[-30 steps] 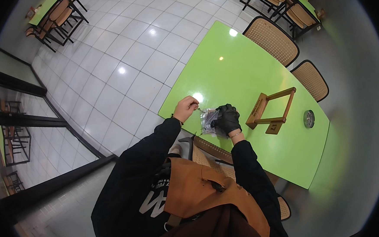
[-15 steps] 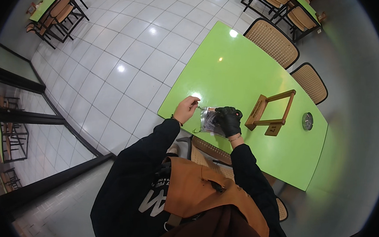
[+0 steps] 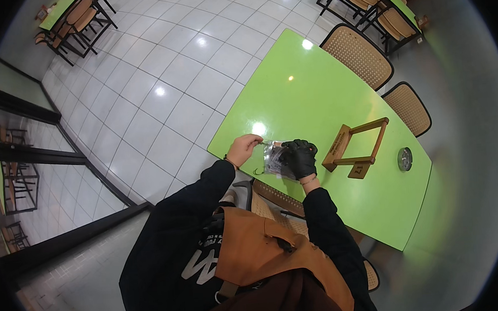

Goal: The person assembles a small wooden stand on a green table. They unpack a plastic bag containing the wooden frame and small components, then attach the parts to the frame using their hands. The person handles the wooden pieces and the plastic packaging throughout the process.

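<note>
A clear plastic bag (image 3: 272,156) with dark contents lies at the near edge of the green table (image 3: 297,104). My right hand (image 3: 300,158), in a black glove, has its fingers curled over the bag's right side and grips it. To the left, my bare left hand (image 3: 243,149) is closed in a pinch by the bag's upper left corner. Something thin and dark shows at those fingertips, too small to name. A small dark curved piece (image 3: 258,171) rests beside the bag's lower left. The glove covers part of the bag.
Right of my gloved hand stands a wooden frame-shaped table sign (image 3: 345,146). A round ashtray (image 3: 405,159) sits farther right. Cane-backed chairs (image 3: 358,56) line the far side, and another chair (image 3: 277,196) is tucked against the near edge. Glass panels (image 3: 40,185) stand at left.
My left hand has shifted slightly down, its fingertips now lower by the bag's upper corner. The right hand and bag stay nearly in place.
</note>
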Demonstrator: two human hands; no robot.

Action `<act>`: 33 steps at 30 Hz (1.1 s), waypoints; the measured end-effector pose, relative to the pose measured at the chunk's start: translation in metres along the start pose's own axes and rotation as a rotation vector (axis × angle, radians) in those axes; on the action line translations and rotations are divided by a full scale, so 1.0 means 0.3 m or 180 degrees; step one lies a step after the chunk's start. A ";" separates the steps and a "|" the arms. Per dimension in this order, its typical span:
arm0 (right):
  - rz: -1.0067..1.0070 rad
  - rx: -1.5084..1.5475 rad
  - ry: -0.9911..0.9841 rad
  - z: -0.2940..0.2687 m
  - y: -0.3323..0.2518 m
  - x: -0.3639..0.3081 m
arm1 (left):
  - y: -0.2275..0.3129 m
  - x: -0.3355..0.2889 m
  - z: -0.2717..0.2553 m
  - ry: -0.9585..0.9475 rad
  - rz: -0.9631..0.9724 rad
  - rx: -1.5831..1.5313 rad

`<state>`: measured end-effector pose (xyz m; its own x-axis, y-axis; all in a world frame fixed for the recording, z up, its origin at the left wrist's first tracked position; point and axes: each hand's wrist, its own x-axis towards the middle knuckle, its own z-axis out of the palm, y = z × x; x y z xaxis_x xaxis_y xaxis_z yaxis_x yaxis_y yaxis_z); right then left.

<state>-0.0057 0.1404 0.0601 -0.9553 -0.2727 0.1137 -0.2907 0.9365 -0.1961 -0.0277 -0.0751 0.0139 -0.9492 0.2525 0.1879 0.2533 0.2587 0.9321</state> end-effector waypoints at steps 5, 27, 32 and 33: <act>0.0335 0.0171 -0.0301 -0.027 -0.019 0.032 | 0.007 -0.011 -0.003 -0.0023 0.0208 0.0191; 0.0708 -0.0225 -0.0474 -0.088 -0.092 0.070 | 0.038 0.010 -0.007 0.0201 0.0476 0.0356; 0.0747 -0.0510 -0.0531 -0.021 -0.076 0.074 | 0.020 0.007 -0.001 0.0146 0.0307 0.0207; 0.0741 -0.0580 -0.0523 -0.007 -0.071 0.074 | 0.020 0.005 0.002 0.0098 0.0223 0.0162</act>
<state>-0.0205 0.1150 0.0688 -0.9951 -0.0649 -0.0750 -0.0637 0.9978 -0.0194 -0.0275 -0.0727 0.0196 -0.9339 0.2430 0.2623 0.3278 0.2886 0.8996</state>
